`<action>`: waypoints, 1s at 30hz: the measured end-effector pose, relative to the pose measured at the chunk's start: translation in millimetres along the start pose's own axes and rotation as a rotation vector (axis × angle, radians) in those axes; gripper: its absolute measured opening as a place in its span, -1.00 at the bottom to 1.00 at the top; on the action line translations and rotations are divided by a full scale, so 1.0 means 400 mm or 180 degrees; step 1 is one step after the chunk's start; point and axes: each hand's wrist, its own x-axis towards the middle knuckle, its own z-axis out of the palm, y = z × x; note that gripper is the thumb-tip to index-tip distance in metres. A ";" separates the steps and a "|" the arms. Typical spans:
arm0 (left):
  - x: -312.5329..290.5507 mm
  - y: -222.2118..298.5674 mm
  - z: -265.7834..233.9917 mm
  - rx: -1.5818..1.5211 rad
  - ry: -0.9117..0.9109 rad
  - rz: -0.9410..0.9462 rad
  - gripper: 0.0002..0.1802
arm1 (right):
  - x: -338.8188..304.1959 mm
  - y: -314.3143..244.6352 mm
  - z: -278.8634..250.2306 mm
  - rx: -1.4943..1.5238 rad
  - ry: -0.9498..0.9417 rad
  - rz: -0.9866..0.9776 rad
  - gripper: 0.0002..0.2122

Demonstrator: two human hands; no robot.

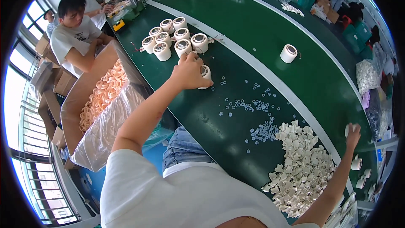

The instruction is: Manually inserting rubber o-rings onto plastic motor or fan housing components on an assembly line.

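- Left hand (192,71): one, its thumb and fingers curved around one white cylinder (206,74) that stands on the green table (202,120), close to the near side of the cluster.
- White cylinders in the cluster (163,38): nine can be counted clear of the hand (a few trail thin wires).
- Right hand (354,134): one, out over the far-right green strip, at one white part (347,131); how firmly its fingers close I cannot tell.
- Lone cylinder (289,53): one, upright on the strip beyond the pale divider.
- Cylinders below the right hand (357,163): at least three (the rim blurs there).
- Clear rings (263,131): dozens, scattered mid-table.
- White flat pieces (301,164): one heap, too many to count.
- Lined bin (71,101): one, holding countless peach rings (105,93).
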 end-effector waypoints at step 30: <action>0.009 -0.117 0.154 -0.0547 0.2739 -0.0320 -0.36 | 0.075 -0.946 0.200 -0.0529 -0.0371 -0.0300 -0.46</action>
